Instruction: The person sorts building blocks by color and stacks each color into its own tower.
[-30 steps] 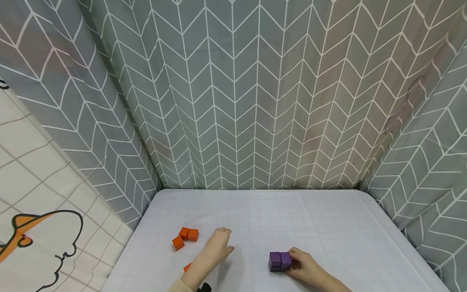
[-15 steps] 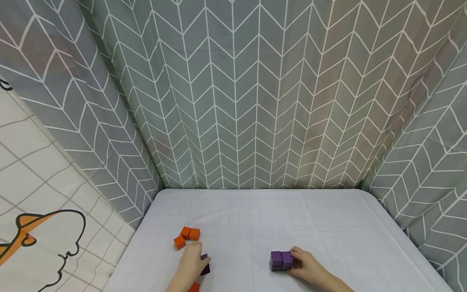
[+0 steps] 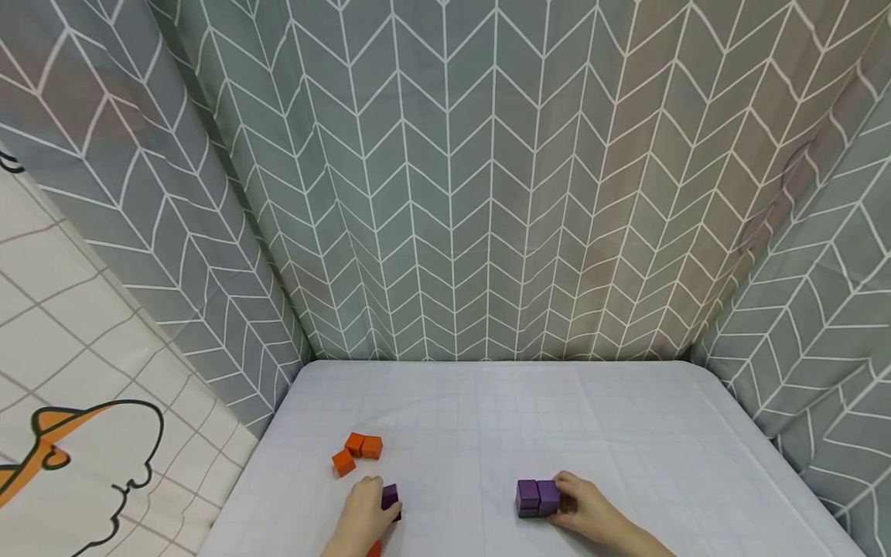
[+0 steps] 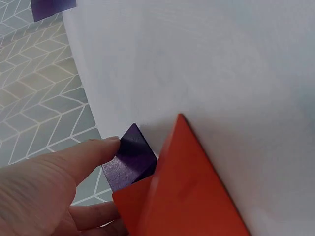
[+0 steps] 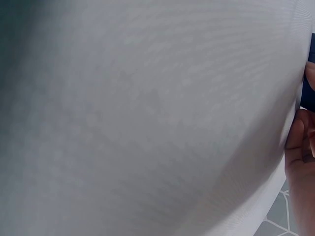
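Note:
In the head view my left hand (image 3: 360,512) pinches a dark purple block (image 3: 391,496) on the left of the table. The left wrist view shows the thumb on one side of that purple block (image 4: 130,160), with the fingers partly hidden behind it. My right hand (image 3: 590,512) holds the right side of a small cluster of purple blocks (image 3: 527,498) standing on the table. The right wrist view catches only fingers (image 5: 297,130) and a dark block edge (image 5: 308,93) at its right border.
Several orange blocks lie on the left: a group of three (image 3: 372,447) beyond the left hand, and another orange block (image 3: 374,549) by the left wrist, large in the left wrist view. A white cloth covers the table (image 3: 480,410). Patterned curtains (image 3: 452,232) stand behind.
My left hand has moved left and toward me from the table's middle and taken hold of the purple block. The right hand stays at the purple cluster.

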The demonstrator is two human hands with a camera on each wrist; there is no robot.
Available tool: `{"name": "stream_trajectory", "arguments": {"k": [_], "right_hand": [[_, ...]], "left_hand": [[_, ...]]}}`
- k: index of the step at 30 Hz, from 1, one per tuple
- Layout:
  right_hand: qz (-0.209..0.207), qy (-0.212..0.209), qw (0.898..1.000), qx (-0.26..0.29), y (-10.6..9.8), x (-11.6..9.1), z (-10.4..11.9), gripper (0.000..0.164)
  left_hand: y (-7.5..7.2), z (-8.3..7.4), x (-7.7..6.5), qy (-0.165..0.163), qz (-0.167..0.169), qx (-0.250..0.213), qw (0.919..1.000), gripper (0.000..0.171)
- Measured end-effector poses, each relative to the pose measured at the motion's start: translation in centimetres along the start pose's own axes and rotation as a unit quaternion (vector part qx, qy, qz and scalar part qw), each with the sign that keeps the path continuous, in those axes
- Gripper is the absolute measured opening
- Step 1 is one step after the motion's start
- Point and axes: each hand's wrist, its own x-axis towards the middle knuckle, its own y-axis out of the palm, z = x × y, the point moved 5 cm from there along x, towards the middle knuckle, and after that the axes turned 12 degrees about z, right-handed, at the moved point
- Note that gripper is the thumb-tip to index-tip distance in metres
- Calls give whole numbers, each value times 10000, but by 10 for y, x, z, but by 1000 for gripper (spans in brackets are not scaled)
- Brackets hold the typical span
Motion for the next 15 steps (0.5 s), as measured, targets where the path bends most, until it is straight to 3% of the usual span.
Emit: {"name": "stream_trajectory", "arguments": {"k": [8, 15], "right_hand": [[-146, -34, 9997, -171, -1, 2, 0, 25], [70, 81, 9999, 130, 0, 0, 0, 25]], "left_hand": [[4, -3, 5, -13, -110, 105, 9999, 36], [11, -3, 5, -176, -13, -53, 9998, 37]]}}
